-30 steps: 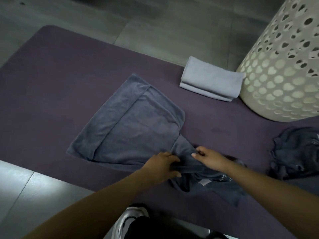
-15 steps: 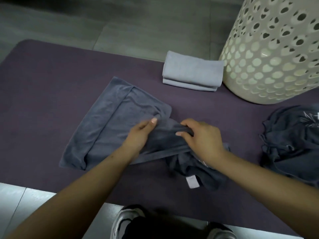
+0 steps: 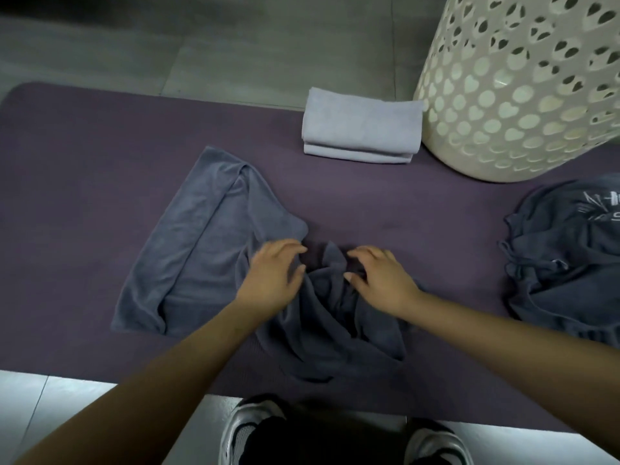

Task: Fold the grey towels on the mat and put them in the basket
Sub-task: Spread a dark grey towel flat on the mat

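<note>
Grey floor tiles (image 3: pixel 235 45) surround the purple mat (image 3: pixel 84 196), which is the largest free surface: left of the dark grey towel (image 3: pixel 201 246) much bare mat remains, so the cloth can be spread that way. On the far right of this towel the basket (image 3: pixel 523 95) stands on the mat corner, and near its base lies a crumpled dark cloth (image 3: pixel 563 280); spreading the towel to that side could tangle the two. Beyond the towel, just beside the basket, a folded light grey towel (image 3: pixel 362 129) waits. The towel's left half lies flat, its right part is bunched. The left hand (image 3: pixel 271 280) rests on it with fingers (image 3: pixel 288 251) loosely spread, gripping nothing. The right hand (image 3: pixel 379 280) presses the bunch with bent fingers; whether they pinch cloth, I cannot tell. If the bunch is pulled carelessly, the flat fold may slide open, or the near edge may slip off the mat.
</note>
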`<state>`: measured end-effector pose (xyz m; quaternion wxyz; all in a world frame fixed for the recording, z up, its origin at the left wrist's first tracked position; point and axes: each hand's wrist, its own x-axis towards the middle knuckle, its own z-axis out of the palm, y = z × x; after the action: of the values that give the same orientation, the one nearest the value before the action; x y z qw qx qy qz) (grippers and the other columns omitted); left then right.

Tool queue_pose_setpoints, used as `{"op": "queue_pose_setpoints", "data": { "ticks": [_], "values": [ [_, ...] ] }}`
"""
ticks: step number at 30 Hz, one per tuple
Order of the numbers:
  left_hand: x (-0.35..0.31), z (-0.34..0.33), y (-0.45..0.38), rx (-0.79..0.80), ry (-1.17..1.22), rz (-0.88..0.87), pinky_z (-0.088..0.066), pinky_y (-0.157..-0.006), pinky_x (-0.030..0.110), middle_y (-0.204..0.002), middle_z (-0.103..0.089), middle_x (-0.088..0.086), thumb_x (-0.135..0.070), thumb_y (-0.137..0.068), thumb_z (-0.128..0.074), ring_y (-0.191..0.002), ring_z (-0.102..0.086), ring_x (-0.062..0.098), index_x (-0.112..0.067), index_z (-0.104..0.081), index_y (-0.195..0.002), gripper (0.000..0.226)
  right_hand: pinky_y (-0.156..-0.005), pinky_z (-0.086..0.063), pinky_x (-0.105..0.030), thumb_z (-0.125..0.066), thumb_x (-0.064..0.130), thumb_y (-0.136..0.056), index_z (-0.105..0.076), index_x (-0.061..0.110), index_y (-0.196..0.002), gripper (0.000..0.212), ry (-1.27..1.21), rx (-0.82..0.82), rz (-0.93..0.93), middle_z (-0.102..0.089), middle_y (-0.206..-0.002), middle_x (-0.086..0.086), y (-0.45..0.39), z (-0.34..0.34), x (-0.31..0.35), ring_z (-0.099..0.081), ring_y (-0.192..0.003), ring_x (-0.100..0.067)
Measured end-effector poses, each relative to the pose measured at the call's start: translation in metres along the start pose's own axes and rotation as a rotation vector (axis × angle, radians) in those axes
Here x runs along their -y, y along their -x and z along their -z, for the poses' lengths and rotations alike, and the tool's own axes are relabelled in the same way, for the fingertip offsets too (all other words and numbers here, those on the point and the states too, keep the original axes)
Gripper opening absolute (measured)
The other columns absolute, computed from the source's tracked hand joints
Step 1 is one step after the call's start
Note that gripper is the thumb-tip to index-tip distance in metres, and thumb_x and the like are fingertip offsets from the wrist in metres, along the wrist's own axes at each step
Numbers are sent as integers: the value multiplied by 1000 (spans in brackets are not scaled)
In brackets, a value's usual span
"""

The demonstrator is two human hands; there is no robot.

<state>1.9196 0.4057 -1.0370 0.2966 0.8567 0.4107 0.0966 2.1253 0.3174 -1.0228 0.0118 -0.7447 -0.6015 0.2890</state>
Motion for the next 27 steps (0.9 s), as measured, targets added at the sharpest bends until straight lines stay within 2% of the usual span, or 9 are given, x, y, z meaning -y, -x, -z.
{"op": "queue_pose_setpoints", "data": {
  "ticks": [3, 5, 7, 10, 12, 14, 20, 24, 27],
  "values": [
    [-15, -17, -19, 319, 105, 42, -20, -114, 29, -155, -28, 4, -39, -98, -46, -142, -25, 21, -13, -32, -147, 57, -110, -29, -40, -43, 48, -95, -17, 24, -149, 64, -232, 146, -189, -25, -153, -6, -18, -10, -16, -25, -137, -31],
    [-23, -25, -30, 408, 175, 165, -26, -111, 29, -155, -29, 5, -44, -96, -48, -140, -30, 20, -14, -24, -150, 66, -108, -33, -38, -43, 48, -96, -21, 21, -148, 62, -294, 191, -225, -27, -151, -9, -23, -12, -24, -32, -135, -29],
    [-29, -24, -40, 447, 191, 274, -39, -97, 29, -141, -48, 8, -49, -93, -51, -126, -47, 22, -11, -38, -142, 62, -100, -40, -34, -43, 48, -96, -37, 18, -139, 53, -277, 229, -248, -44, -140, -8, -22, -12, -31, -46, -125, -26],
    [-33, -22, -46, 447, 202, 274, -37, -66, 24, -83, -58, -4, -46, -90, -58, -81, -55, 13, -17, -62, -93, 30, -80, -40, -30, -44, 50, -95, -55, 24, -94, 28, -111, 232, -185, -62, -94, 2, -12, -13, -39, -56, -95, -21],
    [-41, -16, -50, 408, 250, 262, -28, -54, 25, -61, -38, -6, -42, -91, -58, -60, -40, 10, -20, -42, -63, 39, -69, -32, -27, -49, 44, -95, -41, 24, -67, 35, -161, 151, -149, -47, -65, 7, 1, -11, -44, -48, -72, -16],
    [-53, -6, -59, 326, 302, 234, -27, -55, 27, -60, -33, -2, -39, -94, -55, -56, -34, 10, -16, -33, -64, 44, -63, -29, -27, -54, 36, -94, -36, 20, -62, 40, -347, 26, -143, -38, -59, 5, 15, -4, -50, -39, -60, -11],
    [-113, 29, -102, 202, 479, 87, -37, -66, 29, -80, -52, 8, -38, -97, -50, -71, -48, 15, 3, -57, -95, 42, -51, -30, -20, -52, 28, -96, -36, 13, -64, 39, -631, -312, -221, -34, -60, 1, 62, 56, -80, -35, -57, -10],
    [-177, 34, -129, 146, 466, -39, -35, -59, 12, -73, -53, -13, -35, -98, -48, -66, -46, -1, -22, -55, -77, 27, -49, -33, -16, -49, 36, -95, -39, 9, -62, 44, -617, -510, -280, -38, -54, 2, 98, 86, -99, -39, -49, -5],
    [-220, 16, -139, 176, 440, -145, -33, -63, 24, -69, -48, -4, -38, -98, -47, -68, -43, 10, -10, -50, -71, 39, -47, -34, -16, -47, 40, -95, -37, 5, -55, 54, -595, -635, -353, -41, -50, -5, 122, 97, -112, -40, -46, -9]
  ]
}}
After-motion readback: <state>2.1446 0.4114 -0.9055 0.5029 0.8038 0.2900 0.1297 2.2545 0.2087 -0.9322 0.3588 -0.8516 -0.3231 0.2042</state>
